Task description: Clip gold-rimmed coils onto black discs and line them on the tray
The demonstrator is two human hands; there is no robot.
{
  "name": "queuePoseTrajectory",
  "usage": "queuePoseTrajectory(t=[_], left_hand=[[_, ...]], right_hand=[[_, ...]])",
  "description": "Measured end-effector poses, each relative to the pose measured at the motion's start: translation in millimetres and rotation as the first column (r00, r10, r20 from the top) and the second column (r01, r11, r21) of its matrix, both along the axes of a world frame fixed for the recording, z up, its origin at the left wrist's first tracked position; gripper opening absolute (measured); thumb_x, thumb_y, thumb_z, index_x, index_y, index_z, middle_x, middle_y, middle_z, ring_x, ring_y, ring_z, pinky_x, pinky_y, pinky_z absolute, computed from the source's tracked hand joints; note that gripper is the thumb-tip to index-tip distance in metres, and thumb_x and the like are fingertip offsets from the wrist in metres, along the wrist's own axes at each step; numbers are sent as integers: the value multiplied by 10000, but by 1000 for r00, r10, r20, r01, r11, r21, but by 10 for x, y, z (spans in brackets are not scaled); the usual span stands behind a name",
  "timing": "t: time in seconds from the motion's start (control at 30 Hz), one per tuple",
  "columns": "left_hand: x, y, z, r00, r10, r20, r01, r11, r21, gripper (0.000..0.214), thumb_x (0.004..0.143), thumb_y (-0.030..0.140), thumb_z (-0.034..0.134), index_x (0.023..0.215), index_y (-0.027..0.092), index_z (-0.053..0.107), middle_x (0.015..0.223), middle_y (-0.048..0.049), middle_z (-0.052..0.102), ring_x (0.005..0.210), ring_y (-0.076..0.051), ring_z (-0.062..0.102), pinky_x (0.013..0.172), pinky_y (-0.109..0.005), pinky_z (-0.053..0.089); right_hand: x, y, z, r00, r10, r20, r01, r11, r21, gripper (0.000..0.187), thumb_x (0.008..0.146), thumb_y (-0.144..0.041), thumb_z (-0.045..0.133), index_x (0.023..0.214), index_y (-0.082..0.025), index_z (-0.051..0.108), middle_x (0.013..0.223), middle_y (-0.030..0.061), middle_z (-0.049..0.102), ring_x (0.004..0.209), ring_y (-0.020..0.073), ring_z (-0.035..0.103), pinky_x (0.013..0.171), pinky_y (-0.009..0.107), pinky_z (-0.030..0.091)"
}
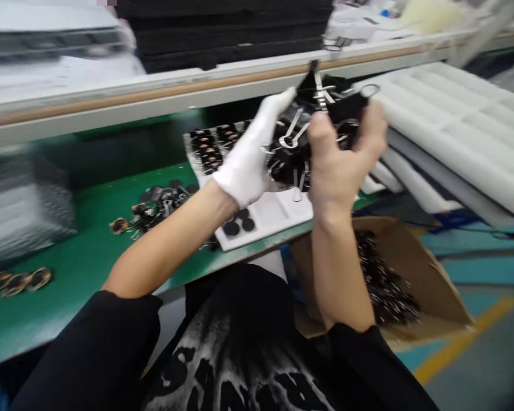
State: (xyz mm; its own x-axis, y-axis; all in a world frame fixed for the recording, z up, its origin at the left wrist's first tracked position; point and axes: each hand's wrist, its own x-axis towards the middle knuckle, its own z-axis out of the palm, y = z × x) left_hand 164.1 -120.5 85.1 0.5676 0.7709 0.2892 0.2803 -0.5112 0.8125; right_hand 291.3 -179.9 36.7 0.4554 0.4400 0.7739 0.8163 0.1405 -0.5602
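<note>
Between my two hands I hold a heaped bunch of black binder clips (292,128) with silver wire handles, up near the shelf edge. My left hand (257,142), in a white glove, cups the bunch from the left side. The bare right hand (340,148) curls round it from the right, thumb and fingers pressed on the clips. Under the hands lies a white compartment tray (274,212). Its far left part holds rows of dark parts with wires (205,148), and round black discs (239,222) sit in a near compartment.
A pile of loose black parts (167,200) lies on the green table (89,228), with ring-shaped pieces (21,281) further left beside a plastic-wrapped stack (25,205). White foam trays (458,114) are stacked at right. Below, a cardboard box (437,285) holds many dark clips. A shelf (163,94) crosses behind.
</note>
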Motion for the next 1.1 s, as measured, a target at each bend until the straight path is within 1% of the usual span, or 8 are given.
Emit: queuePoseTrajectory(t=[0.1, 0.23, 0.37, 0.43, 0.6, 0.77, 0.9, 1.1], left_hand=[[-944, 258, -41, 991, 63, 116, -15, 928, -371, 702, 1073, 590, 130, 1352, 191, 636, 1112, -39, 755, 1137, -325, 723, 761, -494, 606], [-1961, 493, -292, 951, 274, 143, -149, 811, -566, 597, 980, 700, 409, 1132, 206, 707, 987, -54, 770, 1017, -297, 743, 767, -480, 618], [-2443, 642, -555, 889, 454, 64, -273, 636, -722, 479, 856, 695, 602, 994, 251, 719, 940, -54, 775, 905, -283, 728, 674, -437, 624], [-2517, 673, -652, 882, 468, 49, -279, 603, -747, 459, 836, 678, 629, 1002, 259, 717, 943, -45, 767, 869, -262, 723, 641, -398, 616], [-2592, 696, -852, 945, 328, 9, -270, 794, -544, 399, 910, 565, 593, 1179, 299, 720, 1134, -57, 750, 989, -236, 723, 759, -353, 636], [-2661, 628, -978, 928, 285, -240, -334, 922, -196, 395, 1001, 525, 473, 1256, 297, 673, 1328, -37, 693, 1180, -228, 659, 955, -348, 586], [-2686, 517, -1028, 883, 273, -383, -292, 956, 9, 385, 1044, 460, 409, 1320, 330, 643, 1329, -3, 696, 1256, -214, 614, 1143, -382, 466], [-2616, 526, -1079, 819, 363, -444, -262, 926, 273, 392, 1057, 426, 391, 1302, 319, 678, 1186, -49, 737, 1112, -231, 664, 1041, -406, 506]], right_hand=[[-1013, 586, -135, 972, 174, -159, -152, 978, 146, 529, 915, -671, 565, 1041, -157, 572, 1073, 52, 412, 1126, 250, 571, 1050, 539, 462], [-2085, 933, -464, 832, 371, -413, -352, 928, 123, 456, 869, -635, 658, 1027, -215, 575, 1135, 79, 437, 1129, 249, 564, 1059, 527, 494], [-2490, 993, -712, 705, 444, -553, -499, 865, 59, 361, 823, -519, 734, 1003, -235, 602, 1128, 97, 476, 1186, 276, 527, 1103, 517, 478], [-2487, 978, -770, 699, 462, -545, -530, 847, 38, 345, 814, -478, 742, 1025, -239, 611, 1149, 100, 493, 1201, 276, 524, 1113, 514, 472], [-2309, 904, -875, 743, 483, -463, -572, 817, -66, 333, 821, -397, 717, 1096, -243, 608, 1180, 95, 509, 1207, 271, 547, 1136, 513, 454], [-2220, 790, -987, 805, 481, -346, -557, 815, -161, 342, 846, -336, 677, 1156, -224, 589, 1253, 129, 471, 1287, 308, 512, 1150, 553, 439], [-2146, 682, -997, 844, 470, -259, -526, 819, -228, 387, 878, -309, 660, 1241, -215, 561, 1329, 161, 447, 1311, 339, 502, 1145, 605, 436], [-2068, 623, -1019, 902, 422, -88, -429, 853, -297, 342, 890, -343, 700, 1191, -225, 590, 1366, 171, 445, 1322, 381, 501, 1088, 636, 484]])
